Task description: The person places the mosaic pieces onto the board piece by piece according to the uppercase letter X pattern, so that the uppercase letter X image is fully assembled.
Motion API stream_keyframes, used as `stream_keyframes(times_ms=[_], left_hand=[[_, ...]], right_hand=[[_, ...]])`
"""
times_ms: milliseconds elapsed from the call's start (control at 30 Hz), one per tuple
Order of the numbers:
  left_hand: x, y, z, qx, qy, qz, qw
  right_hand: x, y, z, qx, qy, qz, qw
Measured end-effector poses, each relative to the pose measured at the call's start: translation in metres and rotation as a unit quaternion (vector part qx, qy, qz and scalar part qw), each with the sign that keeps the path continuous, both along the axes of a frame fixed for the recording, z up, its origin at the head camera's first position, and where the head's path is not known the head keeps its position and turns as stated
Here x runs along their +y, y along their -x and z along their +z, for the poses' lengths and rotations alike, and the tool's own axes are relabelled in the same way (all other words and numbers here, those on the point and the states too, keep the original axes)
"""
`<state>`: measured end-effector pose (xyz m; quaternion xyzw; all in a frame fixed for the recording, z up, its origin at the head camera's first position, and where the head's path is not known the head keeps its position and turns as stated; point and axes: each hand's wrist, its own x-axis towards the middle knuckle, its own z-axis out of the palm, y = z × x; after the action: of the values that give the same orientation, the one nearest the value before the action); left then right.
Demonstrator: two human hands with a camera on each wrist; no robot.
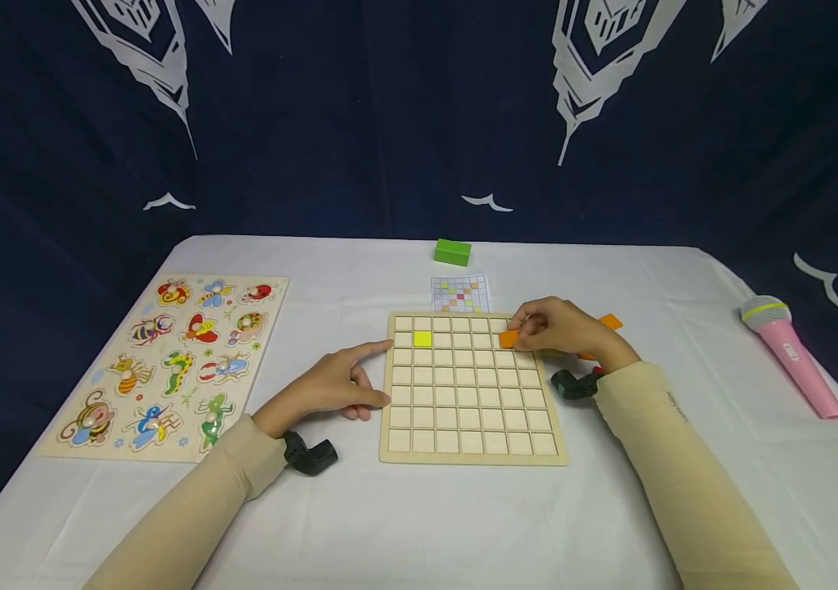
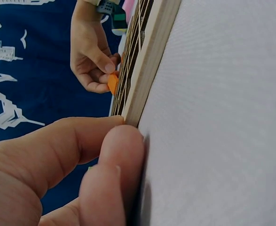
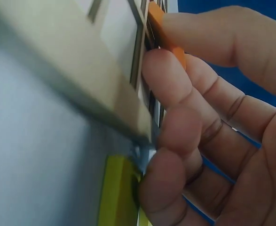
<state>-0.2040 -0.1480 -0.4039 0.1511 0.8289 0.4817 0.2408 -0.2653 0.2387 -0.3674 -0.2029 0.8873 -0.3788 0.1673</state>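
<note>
In the head view we saw the right hand [image 1: 562, 328] pinching an orange tile [image 1: 509, 338] between thumb and fingertips, the tile held over the far right corner of the wooden grid board [image 1: 473, 456] on the white desk [image 1: 419, 524]. The left hand [image 1: 330, 385] lay flat with straight fingers against the board's left edge, and a yellow tile [image 1: 422, 338] sat in a cell just beyond its index fingertip. More orange pieces [image 1: 610, 321] lay behind the right hand. In the left wrist view we saw the left fingers [image 2: 119, 160] touching the board's edge [image 2: 149, 61], the right hand [image 2: 90, 52] farther along holding the orange tile [image 2: 112, 82]. In the right wrist view the right fingers [image 3: 175, 84] gripped the orange tile [image 3: 157, 21] against the board's frame [image 3: 81, 70].
</note>
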Motion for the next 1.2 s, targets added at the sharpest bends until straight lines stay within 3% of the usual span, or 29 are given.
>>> stream_keyframes(times_ms=[267, 767, 1067, 1200], left_hand=[[0.001, 0.000, -0.001, -0.001, 0.003, 0.003, 1.0000], [-0.002, 0.001, -0.002, 0.003, -0.007, -0.004, 1.0000], [-0.002, -0.001, -0.001, -0.002, -0.009, -0.002, 1.0000], [-0.001, -0.001, 0.001, -0.004, -0.007, 0.000, 1.0000]], right_hand=[[-0.009, 0.003, -0.001, 0.003, -0.014, 0.018, 1.000], [-0.010, 0.002, 0.001, 0.000, -0.032, 0.006, 0.999], [0.008, -0.010, 0.004, 0.075, -0.021, -0.036, 0.996], [0.018, -0.016, 0.005, 0.086, -0.016, -0.064, 0.994]])
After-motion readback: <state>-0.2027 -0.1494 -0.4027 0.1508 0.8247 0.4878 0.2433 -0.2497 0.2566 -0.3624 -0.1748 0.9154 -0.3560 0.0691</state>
